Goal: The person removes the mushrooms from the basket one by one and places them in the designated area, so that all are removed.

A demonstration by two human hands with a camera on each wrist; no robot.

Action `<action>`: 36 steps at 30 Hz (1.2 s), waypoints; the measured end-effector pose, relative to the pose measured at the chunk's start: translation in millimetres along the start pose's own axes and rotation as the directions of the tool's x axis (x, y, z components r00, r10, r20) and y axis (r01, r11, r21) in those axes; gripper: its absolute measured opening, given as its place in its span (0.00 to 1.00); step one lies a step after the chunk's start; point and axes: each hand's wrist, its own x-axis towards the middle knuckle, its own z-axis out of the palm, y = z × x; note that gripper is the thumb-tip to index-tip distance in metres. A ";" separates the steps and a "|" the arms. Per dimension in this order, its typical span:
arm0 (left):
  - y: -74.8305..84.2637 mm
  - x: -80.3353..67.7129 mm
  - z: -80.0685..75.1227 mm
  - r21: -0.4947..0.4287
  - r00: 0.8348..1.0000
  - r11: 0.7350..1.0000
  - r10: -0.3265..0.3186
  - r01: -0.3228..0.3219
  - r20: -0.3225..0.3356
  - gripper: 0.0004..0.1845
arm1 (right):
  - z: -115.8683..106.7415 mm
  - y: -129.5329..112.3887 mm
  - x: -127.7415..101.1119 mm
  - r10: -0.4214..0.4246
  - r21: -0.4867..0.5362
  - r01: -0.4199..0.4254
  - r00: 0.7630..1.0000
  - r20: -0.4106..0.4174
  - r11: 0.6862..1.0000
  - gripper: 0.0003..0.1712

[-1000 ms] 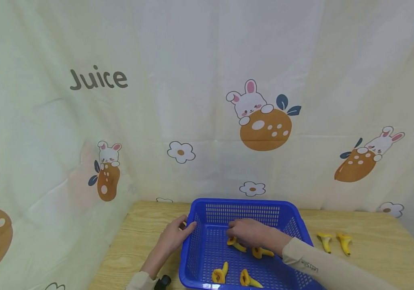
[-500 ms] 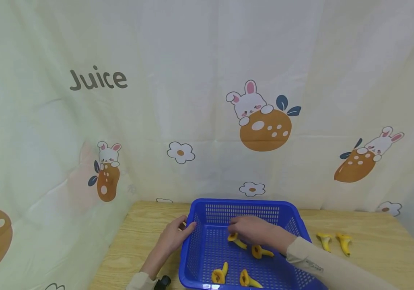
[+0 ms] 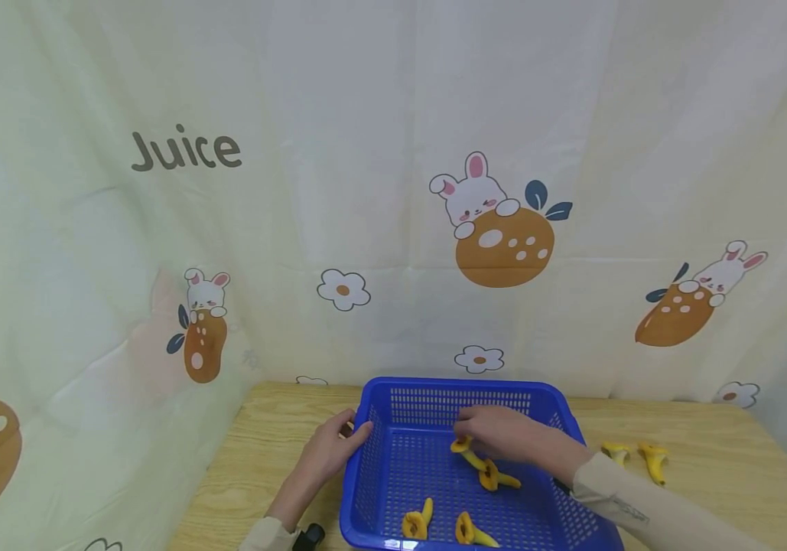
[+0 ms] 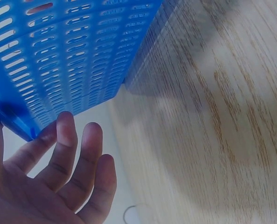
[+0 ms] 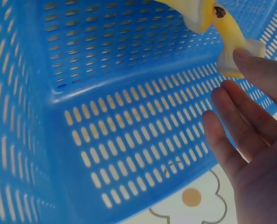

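Note:
A blue perforated plastic basket (image 3: 458, 383) stands on the wooden table. My left hand (image 3: 330, 450) grips its left rim, thumb over the edge, with the other fingers (image 4: 86, 158) along the outer wall in the left wrist view. Inside the basket, my right hand (image 3: 503, 435) pinches a yellow chanterelle mushroom (image 3: 469, 458) by its cap; the thumb lies on it in the right wrist view. Its stem reaches a second mushroom (image 3: 492, 479), seemingly touching it. Nearer the front wall lie two more mushrooms, one at left (image 3: 416, 523) and one at right (image 3: 472, 530).
Two similar mushrooms, one paler (image 3: 616, 451) and one deeper yellow (image 3: 655, 464), lie on the wooden table (image 3: 717, 474) to the right of the basket. Behind the table hangs a cream curtain (image 3: 379, 153) printed with rabbits, fruit and flowers.
My right hand has moved to the right, bringing the pinched mushroom beside the second one. The left hand and the basket have stayed in place.

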 end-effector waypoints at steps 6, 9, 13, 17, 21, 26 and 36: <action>-0.5 0.4 1.0 0.001 1.000 1.000 0.000 0.000 0.000 0.19 | -10.6 2.8 -9.8 0.033 0.033 -0.032 0.999 -0.009 0.999 0.07; 0.4 -0.3 0.9 0.002 1.000 1.000 -0.004 0.004 -0.002 0.19 | -15.9 6.3 -14.1 0.020 0.020 -0.020 0.999 -0.039 1.000 0.08; 1.8 -1.2 0.4 0.000 1.000 1.000 -0.010 0.010 0.002 0.19 | -18.9 13.0 -19.7 0.024 -0.004 -0.024 0.998 -0.062 1.000 0.08; 2.5 -2.4 -0.1 0.005 1.000 1.000 -0.009 0.009 0.005 0.19 | -25.4 17.4 -27.0 0.037 -0.012 -0.038 0.997 -0.065 0.999 0.09; 3.6 -3.2 -0.6 0.010 1.000 1.000 -0.004 0.004 0.004 0.19 | -32.5 20.8 -35.5 0.043 -0.008 -0.043 0.995 -0.089 0.999 0.10; 4.0 -3.6 -0.9 0.000 1.000 1.000 0.001 -0.001 0.004 0.19 | -39.7 25.1 -44.4 0.061 -0.004 -0.062 0.992 -0.114 0.998 0.11; 3.6 -3.2 -0.7 0.004 1.000 1.000 0.012 -0.012 -0.002 0.19 | -51.1 35.0 -59.5 0.115 0.023 -0.113 0.986 -0.123 0.993 0.11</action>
